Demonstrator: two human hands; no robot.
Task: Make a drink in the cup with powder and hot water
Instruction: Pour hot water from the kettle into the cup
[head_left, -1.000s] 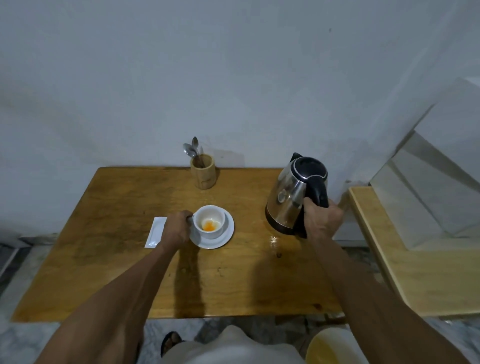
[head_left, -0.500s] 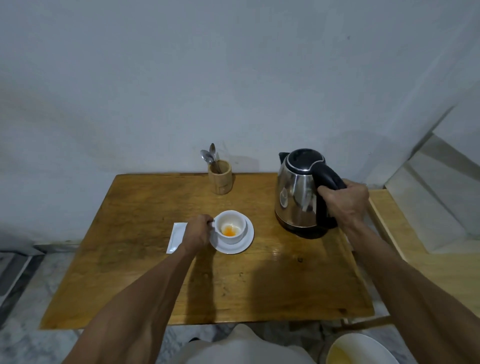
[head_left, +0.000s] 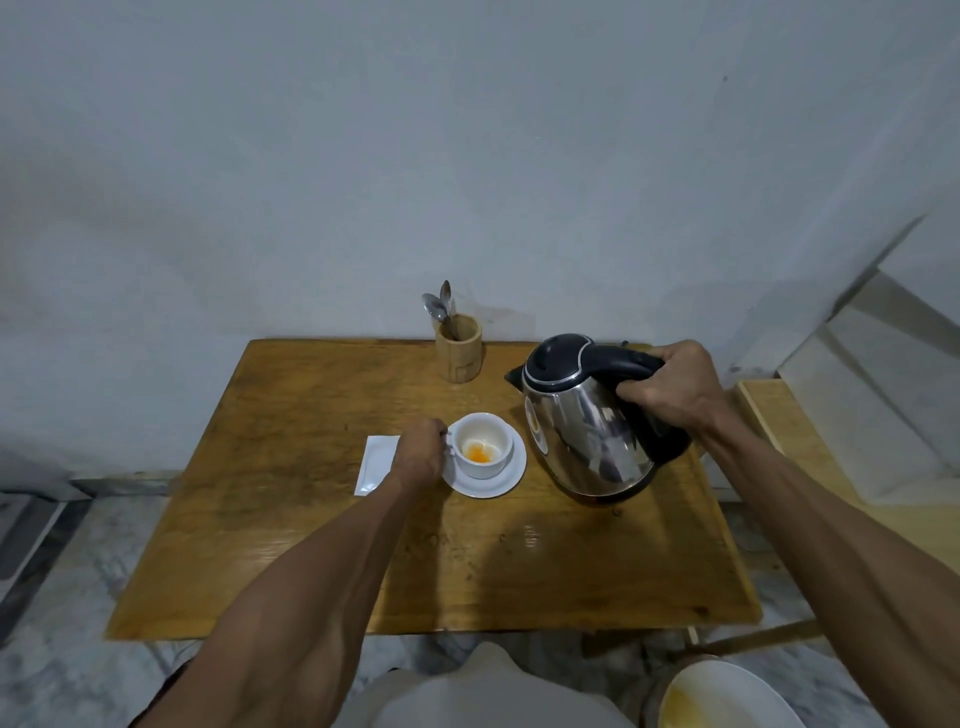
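A white cup (head_left: 482, 448) with orange powder (head_left: 479, 453) at its bottom stands on a white saucer (head_left: 506, 478) near the middle of the wooden table (head_left: 291, 545). My left hand (head_left: 418, 457) grips the cup's handle from the left. My right hand (head_left: 670, 382) holds the black handle of a steel kettle (head_left: 582, 421), which hangs above the table just right of the cup, tilted with its spout toward the cup. No water is visibly leaving the spout.
A flat white sachet (head_left: 375, 465) lies left of the saucer, partly under my hand. A wooden holder (head_left: 458, 349) with spoons (head_left: 439, 306) stands by the wall. A lighter wooden surface (head_left: 769, 415) adjoins on the right. A white bowl (head_left: 727, 699) sits low at the bottom right.
My right hand has lifted the kettle and tilted it leftward toward the cup. My left hand has stayed on the cup's handle.
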